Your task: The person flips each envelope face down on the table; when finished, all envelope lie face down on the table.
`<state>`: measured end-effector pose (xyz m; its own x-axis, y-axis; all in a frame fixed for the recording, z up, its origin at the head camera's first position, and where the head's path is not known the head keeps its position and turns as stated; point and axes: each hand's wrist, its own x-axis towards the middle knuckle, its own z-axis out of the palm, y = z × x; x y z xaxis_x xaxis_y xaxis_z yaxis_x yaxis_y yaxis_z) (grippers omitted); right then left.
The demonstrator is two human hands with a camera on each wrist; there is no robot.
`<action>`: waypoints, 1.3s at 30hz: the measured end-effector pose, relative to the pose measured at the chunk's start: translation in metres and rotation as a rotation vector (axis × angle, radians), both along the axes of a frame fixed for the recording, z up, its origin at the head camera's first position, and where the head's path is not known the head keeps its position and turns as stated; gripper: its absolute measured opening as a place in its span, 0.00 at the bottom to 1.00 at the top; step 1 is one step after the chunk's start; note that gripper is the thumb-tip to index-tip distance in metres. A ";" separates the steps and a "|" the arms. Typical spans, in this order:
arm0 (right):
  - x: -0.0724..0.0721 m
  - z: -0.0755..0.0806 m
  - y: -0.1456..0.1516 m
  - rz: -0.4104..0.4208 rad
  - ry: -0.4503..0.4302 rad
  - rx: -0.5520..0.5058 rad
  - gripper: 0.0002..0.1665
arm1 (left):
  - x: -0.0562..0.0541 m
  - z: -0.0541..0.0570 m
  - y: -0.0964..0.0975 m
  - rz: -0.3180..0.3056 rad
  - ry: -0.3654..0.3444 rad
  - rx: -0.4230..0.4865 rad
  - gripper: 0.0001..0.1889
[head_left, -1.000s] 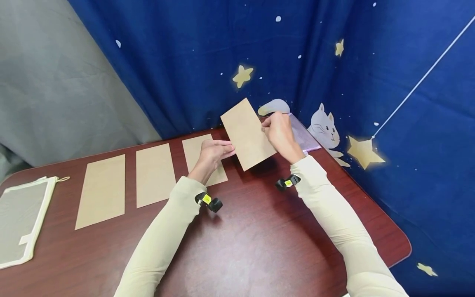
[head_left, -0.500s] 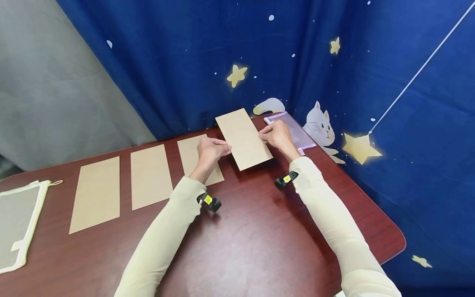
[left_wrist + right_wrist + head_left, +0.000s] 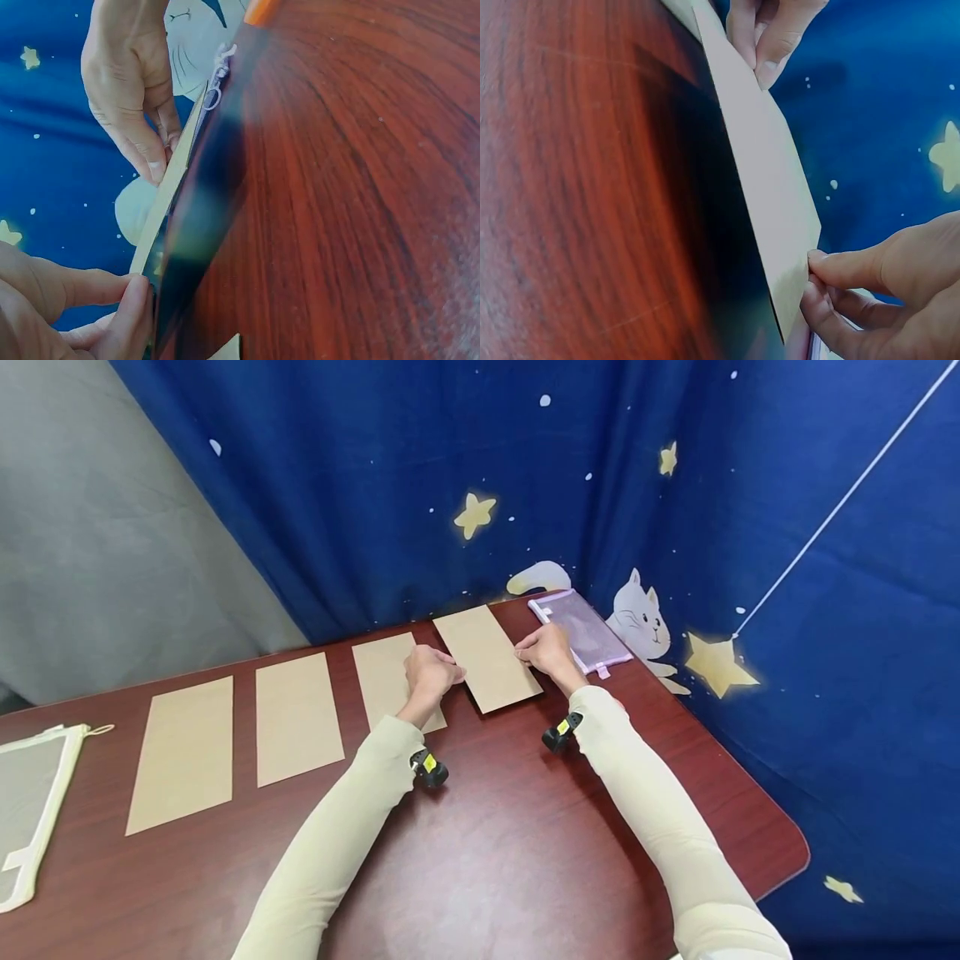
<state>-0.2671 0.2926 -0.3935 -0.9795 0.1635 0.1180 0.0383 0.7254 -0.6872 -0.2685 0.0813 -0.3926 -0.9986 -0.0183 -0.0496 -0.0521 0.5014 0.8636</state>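
Between my two hands a rectangular tan paper sheet (image 3: 487, 656) is held just above the table, its shadow showing beneath it in both wrist views. My left hand (image 3: 432, 675) pinches its left long edge between thumb and fingers. On the opposite edge my right hand (image 3: 551, 652) pinches it the same way. In the right wrist view the sheet (image 3: 757, 157) is seen nearly edge-on, slightly tilted. Under my left forearm and hand lies another tan sheet (image 3: 378, 672), partly covered.
Two more tan sheets, a middle one (image 3: 298, 718) and a left one (image 3: 186, 752), lie flat in a row. A lilac mesh zip pouch (image 3: 592, 631) sits at the back right corner. A white-edged mesh pouch (image 3: 33, 802) lies far left. Curtains (image 3: 337, 485) hang behind the dark red table (image 3: 480, 860).
Both hands have lowered the tan sheet from a raised, tilted position to nearly flat above the table. More of the lilac pouch shows now. The view has shifted slightly.
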 end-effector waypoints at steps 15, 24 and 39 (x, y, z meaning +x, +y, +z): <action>-0.003 -0.010 -0.005 -0.066 -0.056 0.118 0.07 | -0.005 -0.008 0.010 -0.032 0.107 -0.214 0.13; -0.008 -0.011 -0.013 -0.058 -0.017 0.133 0.07 | -0.008 -0.007 0.006 -0.074 0.209 -0.278 0.21; 0.002 0.003 -0.015 0.035 0.066 0.147 0.21 | -0.001 0.010 -0.011 -0.143 0.169 -0.218 0.07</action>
<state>-0.2653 0.2778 -0.3909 -0.9736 0.1056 0.2025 -0.0305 0.8186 -0.5735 -0.2691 0.0699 -0.3828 -0.9856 0.1314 0.1066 0.1674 0.6676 0.7255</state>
